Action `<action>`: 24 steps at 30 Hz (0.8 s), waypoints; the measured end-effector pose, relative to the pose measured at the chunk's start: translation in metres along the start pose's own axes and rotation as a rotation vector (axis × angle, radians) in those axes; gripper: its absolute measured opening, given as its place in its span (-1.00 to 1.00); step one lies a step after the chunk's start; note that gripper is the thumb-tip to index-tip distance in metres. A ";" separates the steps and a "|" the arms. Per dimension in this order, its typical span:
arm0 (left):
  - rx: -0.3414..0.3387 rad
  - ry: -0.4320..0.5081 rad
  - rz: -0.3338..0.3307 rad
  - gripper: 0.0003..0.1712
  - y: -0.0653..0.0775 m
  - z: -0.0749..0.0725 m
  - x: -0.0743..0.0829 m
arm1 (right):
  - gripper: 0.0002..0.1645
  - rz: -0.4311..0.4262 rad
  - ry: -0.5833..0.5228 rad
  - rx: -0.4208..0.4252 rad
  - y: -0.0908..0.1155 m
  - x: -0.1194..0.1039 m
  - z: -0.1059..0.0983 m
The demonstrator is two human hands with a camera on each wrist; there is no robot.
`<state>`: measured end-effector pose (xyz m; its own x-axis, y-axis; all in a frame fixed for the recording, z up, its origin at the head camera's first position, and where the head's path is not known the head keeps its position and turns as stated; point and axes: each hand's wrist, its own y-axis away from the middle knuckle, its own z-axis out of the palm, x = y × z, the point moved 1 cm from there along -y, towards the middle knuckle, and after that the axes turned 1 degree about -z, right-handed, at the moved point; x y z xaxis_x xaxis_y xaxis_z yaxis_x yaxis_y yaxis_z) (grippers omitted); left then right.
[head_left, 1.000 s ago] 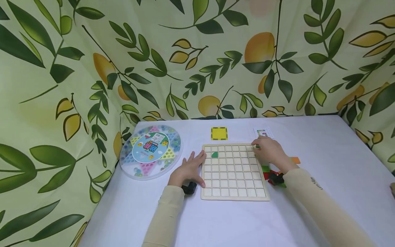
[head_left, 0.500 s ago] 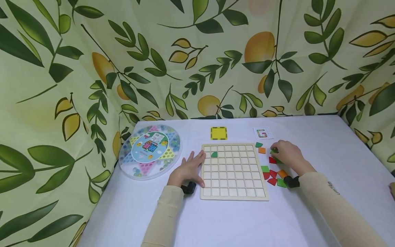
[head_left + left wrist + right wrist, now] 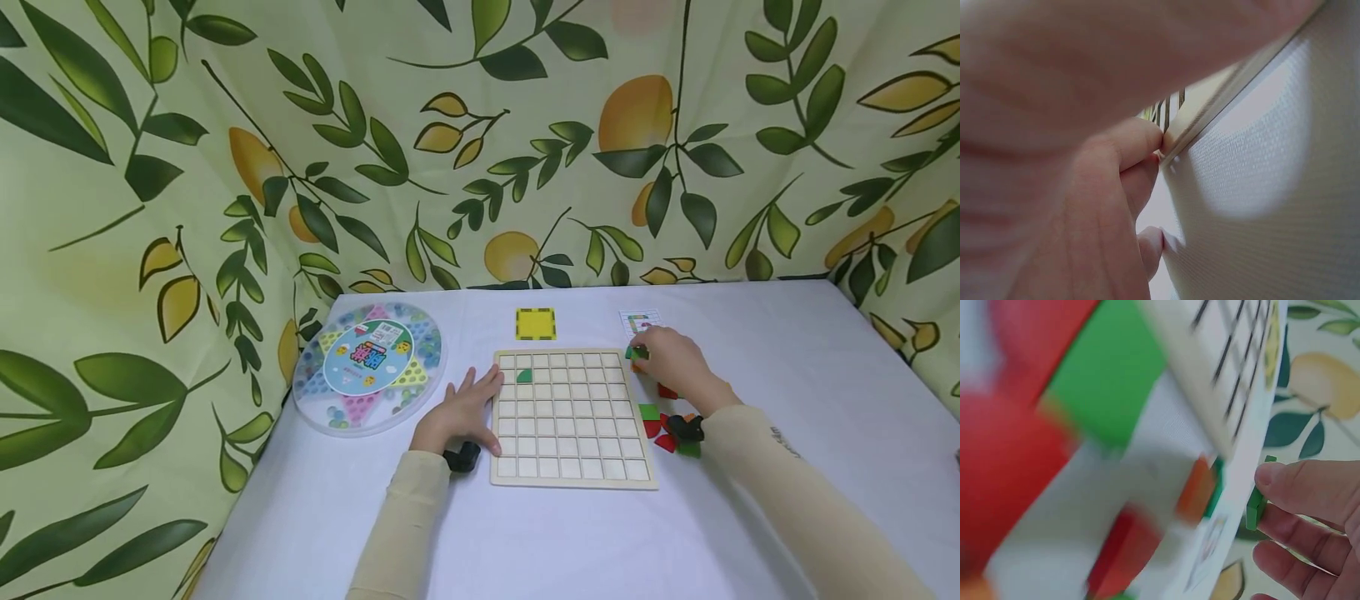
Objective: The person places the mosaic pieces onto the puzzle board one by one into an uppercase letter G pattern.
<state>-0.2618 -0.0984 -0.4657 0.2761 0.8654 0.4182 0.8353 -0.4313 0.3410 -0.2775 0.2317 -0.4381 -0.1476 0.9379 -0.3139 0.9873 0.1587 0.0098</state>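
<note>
In the head view, my left hand [image 3: 459, 418] rests with spread fingers against the left edge of the wooden grid board [image 3: 576, 427]. The left wrist view shows its fingertips [image 3: 1152, 140] touching the board's rim. A dark green rounded tile [image 3: 524, 377] lies in one of the board's upper left cells. Near the upper right corner, my right hand [image 3: 681, 367] pinches a green tile [image 3: 1255, 509] between thumb and fingers, lifted off the table. Beneath that hand are an orange tile [image 3: 1197, 490] and another dark green tile [image 3: 1216, 484], partly hidden in the head view.
Red tiles [image 3: 665, 443] and green tiles [image 3: 649, 412] lie loose along the board's right side. Behind the board are a yellow square frame [image 3: 536, 324] and a printed pattern card [image 3: 632, 320], partly covered by the right hand. A round clear game case [image 3: 367, 358] stands at left.
My right hand went from the board's upper right corner out to the loose tiles, then back left with a green tile pinched. The left hand has stayed at the board's edge.
</note>
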 end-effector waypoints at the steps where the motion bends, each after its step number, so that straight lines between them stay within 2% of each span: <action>1: -0.001 0.002 0.000 0.49 0.000 0.000 0.000 | -0.62 -0.019 0.003 0.005 -0.002 -0.006 0.000; 6: 0.001 0.005 0.011 0.49 0.001 0.000 0.000 | -0.63 -0.138 0.015 0.050 -0.011 -0.033 0.006; 10: 0.003 0.014 0.013 0.49 0.000 0.000 -0.001 | -0.67 -0.211 0.011 0.046 -0.018 -0.053 0.016; 17: 0.010 0.022 0.006 0.49 -0.001 0.001 -0.002 | -0.67 -0.261 0.009 -0.053 -0.031 -0.088 0.032; 24: 0.005 0.015 -0.020 0.48 -0.001 0.000 0.000 | -0.72 -0.286 -0.002 -0.105 -0.037 -0.104 0.046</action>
<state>-0.2624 -0.0977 -0.4663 0.2527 0.8697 0.4239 0.8429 -0.4130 0.3448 -0.2956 0.1137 -0.4497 -0.4187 0.8500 -0.3196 0.8940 0.4476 0.0191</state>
